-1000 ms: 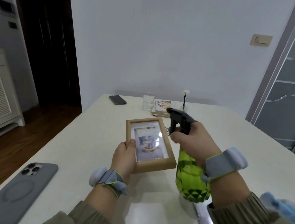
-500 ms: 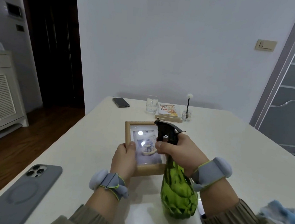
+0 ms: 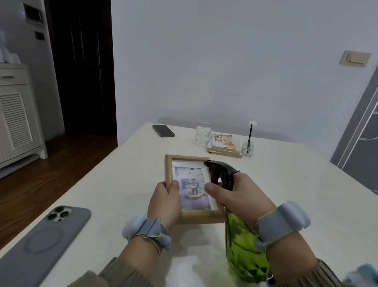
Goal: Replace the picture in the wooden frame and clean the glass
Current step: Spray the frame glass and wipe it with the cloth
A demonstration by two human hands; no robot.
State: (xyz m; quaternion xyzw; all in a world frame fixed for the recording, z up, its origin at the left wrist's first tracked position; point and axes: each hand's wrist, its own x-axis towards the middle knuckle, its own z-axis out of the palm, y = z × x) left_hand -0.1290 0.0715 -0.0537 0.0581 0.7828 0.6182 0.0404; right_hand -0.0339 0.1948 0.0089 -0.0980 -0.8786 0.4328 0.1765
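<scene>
The left hand [image 3: 165, 204] grips the frame [image 3: 188, 189] above the table [image 3: 315, 200] — thumb on the glass. The right hand [image 3: 239, 199] clenches round the sprayer [image 3: 243, 239] just beside the frame.

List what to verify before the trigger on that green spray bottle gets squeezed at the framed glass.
1. Frame held: ok. The left hand grips the light wooden picture frame at its lower left edge.
2. Bottle held: ok. The right hand wraps the neck of the translucent green spray bottle.
3. Aim: ok. Its black plastic nozzle points left over the frame's upper right corner.
4. Finger on trigger: cannot tell, hidden.
5. Cloth ready: ok. A fluffy blue cloth lies by the right sleeve.
6. Grey-cased smartphone clear: ok, far left, apart from the frame.
</scene>
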